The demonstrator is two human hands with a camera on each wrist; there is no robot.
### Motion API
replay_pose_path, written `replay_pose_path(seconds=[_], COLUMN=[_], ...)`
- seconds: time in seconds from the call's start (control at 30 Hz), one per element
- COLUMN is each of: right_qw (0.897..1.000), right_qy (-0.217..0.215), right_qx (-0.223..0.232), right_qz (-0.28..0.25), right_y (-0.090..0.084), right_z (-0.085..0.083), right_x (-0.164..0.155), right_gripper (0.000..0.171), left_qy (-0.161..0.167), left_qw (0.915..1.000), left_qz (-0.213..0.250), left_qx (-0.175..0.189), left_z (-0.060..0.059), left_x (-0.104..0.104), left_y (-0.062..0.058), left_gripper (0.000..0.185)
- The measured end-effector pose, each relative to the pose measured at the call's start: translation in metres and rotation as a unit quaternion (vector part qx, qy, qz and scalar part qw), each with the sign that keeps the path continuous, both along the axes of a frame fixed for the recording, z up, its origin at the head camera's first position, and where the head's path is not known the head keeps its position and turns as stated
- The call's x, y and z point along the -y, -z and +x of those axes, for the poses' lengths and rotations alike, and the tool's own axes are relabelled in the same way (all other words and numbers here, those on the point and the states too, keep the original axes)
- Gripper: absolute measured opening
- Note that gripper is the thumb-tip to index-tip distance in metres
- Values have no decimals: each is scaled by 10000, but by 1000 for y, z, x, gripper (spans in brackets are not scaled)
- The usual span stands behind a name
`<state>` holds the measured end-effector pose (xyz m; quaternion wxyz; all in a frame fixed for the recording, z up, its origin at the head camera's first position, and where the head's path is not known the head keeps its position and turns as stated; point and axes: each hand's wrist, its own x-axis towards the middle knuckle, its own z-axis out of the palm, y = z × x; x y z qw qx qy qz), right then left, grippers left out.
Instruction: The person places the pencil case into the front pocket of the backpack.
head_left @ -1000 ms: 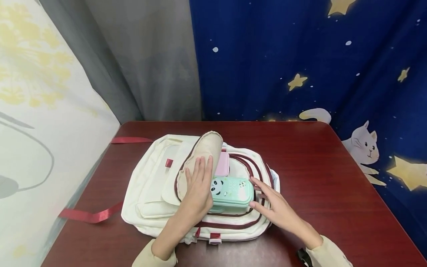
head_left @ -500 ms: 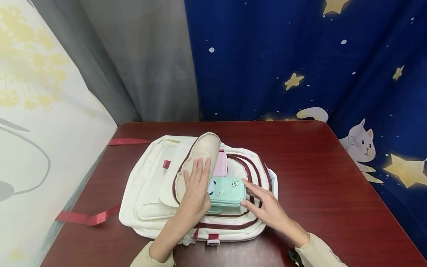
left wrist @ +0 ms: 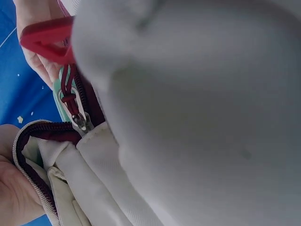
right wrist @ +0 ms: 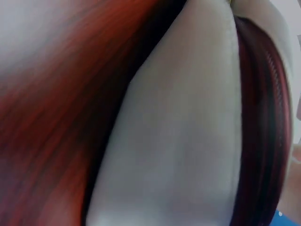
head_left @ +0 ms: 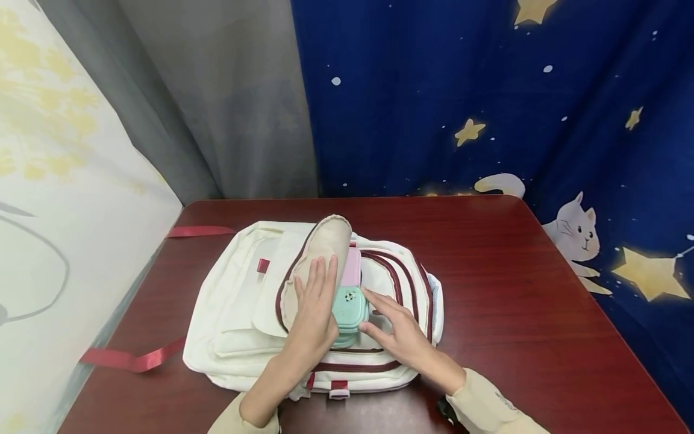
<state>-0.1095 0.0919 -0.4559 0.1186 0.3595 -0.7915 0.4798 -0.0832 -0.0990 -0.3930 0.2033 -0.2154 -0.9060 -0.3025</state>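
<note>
A cream backpack (head_left: pixel 238 313) with dark red zips lies flat on the red-brown table (head_left: pixel 515 301). My left hand (head_left: pixel 314 301) lies flat with straight fingers on the folded-back flap (head_left: pixel 320 253), holding the compartment open. A mint green panda pencil case (head_left: pixel 349 307) is mostly inside the opening, next to a pink item (head_left: pixel 353 268). My right hand (head_left: pixel 396 328) presses the case's end with straight fingers. In the left wrist view a zip pull (left wrist: pixel 77 117) and the mint case (left wrist: pixel 60 96) show at the opening. The right wrist view is a blur of cream fabric (right wrist: pixel 178 141).
Red ribbon straps (head_left: pixel 125 360) trail off the bag's left side toward the table's left edge. A pale screen (head_left: pixel 65 199) stands on the left, a grey curtain (head_left: pixel 217 102) behind, and a blue star-and-cat cloth (head_left: pixel 488 102) to the right. Bare table lies right of the bag.
My right hand has pushed the mint case leftward, deeper into the backpack, so only its end now shows. The left hand has stayed on the flap.
</note>
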Motion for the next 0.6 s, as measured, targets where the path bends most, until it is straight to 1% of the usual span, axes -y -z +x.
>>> replay_pose_path(seconds=[0.1,0.23,0.37,0.6], right_qw=[10000,9992,9976,9938], right_qy=[61,351,575,691], right_qx=[-31,-158,-298,-751], right_qz=[-46,125,247,438], right_y=[-1,-1,3,9], right_z=[0,2,5,9], right_x=[6,7,10,16], right_gripper=[62,63,63,60], left_qy=[-48,-9,12,-59], left_qw=[10000,10000,9999,9999], left_qz=[12,70,100,-39], left_qx=[10,24,-26,-88], left_z=[-1,-3,-3,-3], left_x=[0,-2,-3,-4], left_y=[0,2,5,9], left_gripper=[84,86,88,89])
